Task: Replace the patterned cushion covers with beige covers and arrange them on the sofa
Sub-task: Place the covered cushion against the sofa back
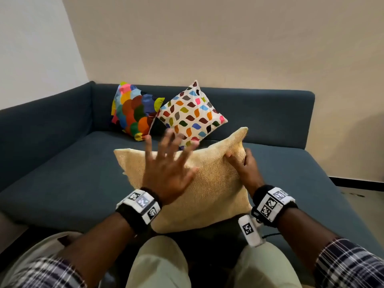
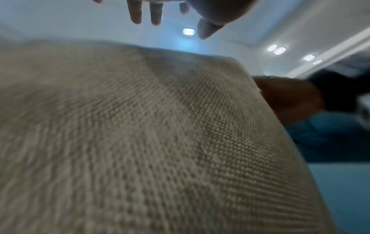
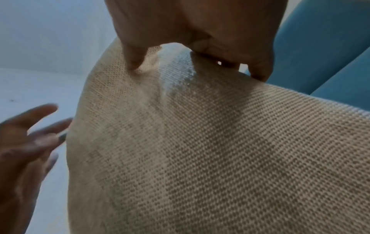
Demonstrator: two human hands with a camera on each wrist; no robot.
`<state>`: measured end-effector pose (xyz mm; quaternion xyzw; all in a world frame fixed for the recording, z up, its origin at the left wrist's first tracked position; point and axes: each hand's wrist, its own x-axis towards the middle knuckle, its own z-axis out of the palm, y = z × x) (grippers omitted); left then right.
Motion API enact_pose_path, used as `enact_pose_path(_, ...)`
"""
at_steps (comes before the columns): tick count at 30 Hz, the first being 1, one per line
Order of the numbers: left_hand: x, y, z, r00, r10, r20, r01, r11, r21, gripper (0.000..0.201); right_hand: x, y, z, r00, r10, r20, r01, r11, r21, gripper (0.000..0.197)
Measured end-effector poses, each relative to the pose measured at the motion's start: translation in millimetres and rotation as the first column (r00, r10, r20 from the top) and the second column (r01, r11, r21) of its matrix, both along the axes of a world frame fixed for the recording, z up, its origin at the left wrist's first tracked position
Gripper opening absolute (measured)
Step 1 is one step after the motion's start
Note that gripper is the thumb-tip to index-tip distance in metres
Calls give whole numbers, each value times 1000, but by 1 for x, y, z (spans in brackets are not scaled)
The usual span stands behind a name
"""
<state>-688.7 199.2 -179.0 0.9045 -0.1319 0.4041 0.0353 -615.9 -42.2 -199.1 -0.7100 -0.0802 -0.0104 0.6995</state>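
Note:
A beige woven cushion (image 1: pixel 209 183) stands tilted on the blue sofa seat (image 1: pixel 68 175), right in front of my knees. My right hand (image 1: pixel 241 163) grips its upper right edge, thumb on the front face and fingers behind; the right wrist view shows this pinch on the cushion (image 3: pixel 200 142) by the right hand (image 3: pixel 192 52). My left hand (image 1: pixel 168 161) is raised just over the cushion's face with its fingers spread and blurred. From the left wrist view the cushion (image 2: pixel 140 142) fills the picture and the left hand (image 2: pixel 168 17) is clear of it. Two patterned cushions, a scale-patterned one (image 1: pixel 133 111) and a leaf-patterned one (image 1: pixel 193 113), lean against the sofa back.
The sofa's backrest (image 1: pixel 270 113) runs along a plain wall, and its left armrest (image 1: pixel 41 123) bounds the seat. To the right of the sofa lies bare floor (image 1: pixel 359 204). My knees in light trousers (image 1: pixel 164 265) are at the seat's front edge.

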Motion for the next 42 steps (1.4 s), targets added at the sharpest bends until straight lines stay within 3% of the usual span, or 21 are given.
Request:
enact_pose_path(2, 4, -21, 0, 967, 55, -248, -26, 992, 122, 78, 0, 3, 2, 997, -24, 78, 28, 998, -47, 73)
enact_pose_path(4, 15, -26, -1, 909, 69, -410, -68, 998, 17, 78, -1, 5, 7, 986, -101, 129, 113, 990, -82, 46)
enact_pose_path(5, 20, -25, 0, 899, 69, -433, -89, 996, -27, 73, 1, 4, 10, 980, -156, 122, 166, 984, -71, 38)
enact_pose_path(8, 30, -15, 6, 934, 16, -357, -74, 986, -151, 51, 2, -2, 13, 965, -249, 77, 253, 966, -51, 52)
enact_pose_path(11, 37, -9, 7, 943, -64, -328, -27, 963, -267, 24, -7, -6, 12, 998, -26, 62, 27, 1000, -12, 45)
enact_pose_path(13, 40, -6, 6, 927, -154, -343, 20, 931, -364, 16, -12, -9, -2, 993, 114, 22, -113, 992, -55, 74)
enact_pose_path(15, 45, -4, 6, 915, -236, -328, 79, 900, -429, 14, -8, -17, -24, 979, 200, -44, -204, 965, -163, 92)
enact_pose_path(18, 58, -5, 8, 876, -371, -307, 166, 831, -532, 29, 5, -27, -55, 957, 266, -118, -286, 935, -210, 89)
enact_pose_path(19, 66, -6, 10, 860, -400, -316, 189, 826, -530, 41, 11, -29, -63, 957, 257, -132, -278, 944, -180, 90)
enact_pose_path(21, 94, -3, 9, 839, -319, -442, 177, 926, -333, 74, 28, -31, -87, 952, 261, -162, -286, 946, -154, 84)
enact_pose_path(22, 110, -1, 10, 826, -188, -531, 135, 981, -138, 92, 38, -31, -99, 944, 282, -171, -310, 937, -164, 81)
enact_pose_path(24, 154, 9, 8, 750, 67, -659, 38, 989, 144, 120, 64, -31, -132, 928, 316, -200, -350, 922, -168, 80)
enact_pose_path(26, 193, 21, 2, 694, 107, -712, -18, 991, 131, 121, 87, -28, -153, 929, 278, -243, -316, 939, -138, 74)
enact_pose_path(28, 224, 25, 1, 697, 60, -715, -55, 998, 30, 99, 107, -24, -156, 943, 210, -259, -249, 960, -128, 61)
enact_pose_path(32, 261, 17, 32, 644, -15, -765, -95, 991, -99, 75, 127, -28, -99, 948, 151, -279, -195, 971, -135, 44)
enact_pose_path(35, 282, 12, 83, 624, -188, -758, -141, 928, -345, 60, 146, -54, -19, 957, 84, -279, -132, 978, -159, 35)
enact_pose_path(39, 295, -5, 159, 607, -450, -655, -156, 741, -653, 42, 164, -91, 104, 968, -7, -250, -56, 968, -246, 38)
enact_pose_path(42, 301, -26, 207, 587, -608, -535, -158, 562, -812, 34, 179, -121, 188, 987, -31, -160, -37, 913, -405, 36)
